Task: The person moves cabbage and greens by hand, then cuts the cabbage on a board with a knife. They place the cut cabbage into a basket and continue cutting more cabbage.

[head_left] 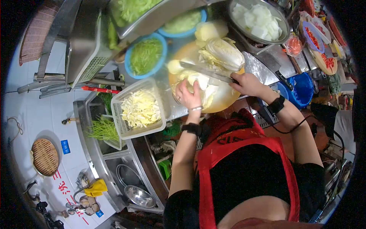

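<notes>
On a round yellowish cutting board (225, 100) lie cut pieces of napa cabbage (209, 95) and a larger cabbage head (223, 53). My right hand (246, 84) is closed round the handle of a broad knife (206, 71), whose blade points left across the board. My left hand (188, 94) rests on pale cabbage leaves just below the blade, its fingers bent and apart in part. A white basket (163, 110) of shredded cabbage stands left of the board, near my left wrist.
Blue-rimmed bowls (164, 51) of shredded greens stand behind the basket. A metal bowl (284, 36) of white slices is at the back right. Further right are a blue bucket (305, 91) and red chopped peppers (312, 38). A sink (127, 152) lies at the left.
</notes>
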